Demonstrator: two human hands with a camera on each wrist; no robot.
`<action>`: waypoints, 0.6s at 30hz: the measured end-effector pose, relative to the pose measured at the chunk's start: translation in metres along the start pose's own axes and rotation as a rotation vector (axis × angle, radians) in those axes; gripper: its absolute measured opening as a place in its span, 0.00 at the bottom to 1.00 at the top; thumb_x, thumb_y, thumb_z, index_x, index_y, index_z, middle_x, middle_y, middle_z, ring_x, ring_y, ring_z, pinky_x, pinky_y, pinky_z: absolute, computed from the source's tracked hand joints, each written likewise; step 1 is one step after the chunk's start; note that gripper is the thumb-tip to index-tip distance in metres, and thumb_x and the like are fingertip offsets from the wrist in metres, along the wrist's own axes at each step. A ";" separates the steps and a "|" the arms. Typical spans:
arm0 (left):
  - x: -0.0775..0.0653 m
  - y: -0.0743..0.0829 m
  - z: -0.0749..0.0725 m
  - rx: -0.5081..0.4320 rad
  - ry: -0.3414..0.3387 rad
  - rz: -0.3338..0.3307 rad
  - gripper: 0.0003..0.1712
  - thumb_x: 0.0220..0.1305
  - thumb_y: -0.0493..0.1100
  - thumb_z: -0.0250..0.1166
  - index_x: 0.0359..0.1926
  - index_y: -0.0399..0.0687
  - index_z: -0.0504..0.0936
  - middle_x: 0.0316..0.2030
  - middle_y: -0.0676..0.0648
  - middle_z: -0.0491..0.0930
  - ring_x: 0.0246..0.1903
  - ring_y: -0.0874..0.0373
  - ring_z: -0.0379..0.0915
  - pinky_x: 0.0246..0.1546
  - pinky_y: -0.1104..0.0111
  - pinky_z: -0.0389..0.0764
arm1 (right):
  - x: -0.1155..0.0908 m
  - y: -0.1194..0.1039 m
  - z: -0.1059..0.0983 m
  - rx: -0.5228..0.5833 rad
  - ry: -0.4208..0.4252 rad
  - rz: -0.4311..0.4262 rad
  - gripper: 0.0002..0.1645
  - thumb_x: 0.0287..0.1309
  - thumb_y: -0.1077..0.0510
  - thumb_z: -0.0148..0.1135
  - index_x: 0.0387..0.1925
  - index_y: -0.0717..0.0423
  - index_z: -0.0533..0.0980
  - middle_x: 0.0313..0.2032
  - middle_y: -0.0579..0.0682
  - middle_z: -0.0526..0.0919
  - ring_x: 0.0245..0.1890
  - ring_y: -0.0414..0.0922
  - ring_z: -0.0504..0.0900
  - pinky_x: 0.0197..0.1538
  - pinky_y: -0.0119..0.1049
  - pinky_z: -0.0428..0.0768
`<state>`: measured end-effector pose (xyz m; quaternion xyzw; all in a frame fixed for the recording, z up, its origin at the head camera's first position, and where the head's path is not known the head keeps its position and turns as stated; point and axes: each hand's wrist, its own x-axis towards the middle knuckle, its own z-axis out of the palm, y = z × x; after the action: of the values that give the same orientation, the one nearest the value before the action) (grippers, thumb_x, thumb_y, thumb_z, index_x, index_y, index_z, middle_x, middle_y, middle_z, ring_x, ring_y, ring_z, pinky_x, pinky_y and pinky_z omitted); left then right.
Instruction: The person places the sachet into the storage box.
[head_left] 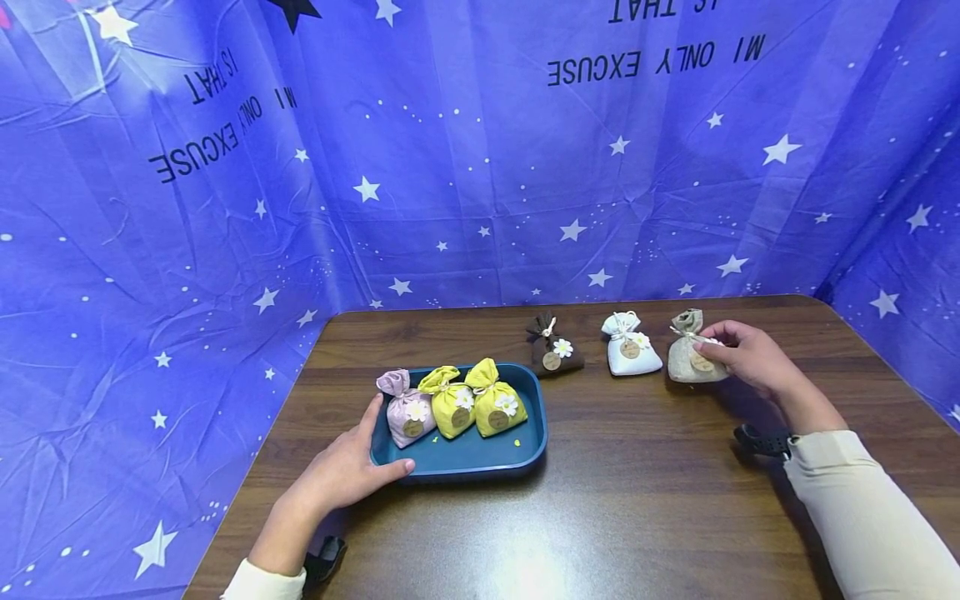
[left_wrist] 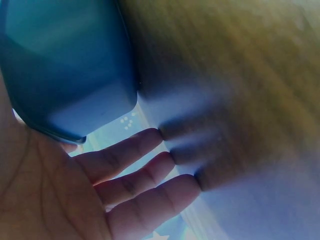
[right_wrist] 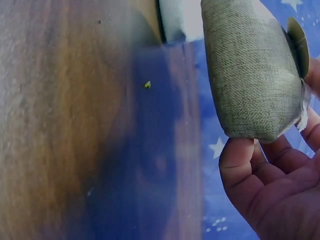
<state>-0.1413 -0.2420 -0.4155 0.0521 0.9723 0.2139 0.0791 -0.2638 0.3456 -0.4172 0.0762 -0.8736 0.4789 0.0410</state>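
Observation:
At the right of the head view, my right hand [head_left: 753, 360] grips a beige drawstring sachet [head_left: 692, 360] with a round tag. In the right wrist view its woven base [right_wrist: 250, 85] is between the thumb and curled fingers. My left hand [head_left: 347, 468] rests against the left end of a blue tray [head_left: 480, 460], thumb along the front rim; the left wrist view shows three fairly straight fingers [left_wrist: 155, 205] beside the tray wall. Inside stand a lilac sachet [head_left: 400, 410] and two yellow sachets, one in the middle [head_left: 447, 400], the other [head_left: 491, 398] to its right.
Along the back of the wooden table [head_left: 637, 483] sit a white sachet [head_left: 633, 358], left of the beige one, and a dark brown sachet [head_left: 570, 361] near the tray. Small yellow bits [head_left: 517, 443] lie in the tray. A blue star-printed cloth [head_left: 480, 167] hangs behind.

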 end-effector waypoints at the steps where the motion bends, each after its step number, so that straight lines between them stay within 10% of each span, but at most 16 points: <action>1: 0.000 0.000 0.000 -0.001 0.001 0.001 0.69 0.53 0.73 0.67 0.79 0.46 0.38 0.64 0.26 0.67 0.61 0.33 0.68 0.57 0.40 0.70 | 0.000 -0.002 0.001 -0.011 -0.002 -0.008 0.18 0.64 0.58 0.65 0.44 0.71 0.73 0.27 0.41 0.74 0.26 0.36 0.70 0.25 0.31 0.72; 18: -0.001 0.001 0.000 0.002 0.008 0.000 0.69 0.53 0.73 0.67 0.79 0.47 0.39 0.64 0.25 0.67 0.61 0.32 0.68 0.57 0.40 0.69 | -0.001 -0.042 0.020 -0.086 -0.012 -0.114 0.12 0.62 0.60 0.67 0.42 0.66 0.77 0.28 0.45 0.77 0.27 0.36 0.72 0.28 0.31 0.72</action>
<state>-0.1401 -0.2415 -0.4155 0.0512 0.9727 0.2133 0.0754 -0.2554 0.3061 -0.3931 0.1266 -0.8879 0.4372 0.0663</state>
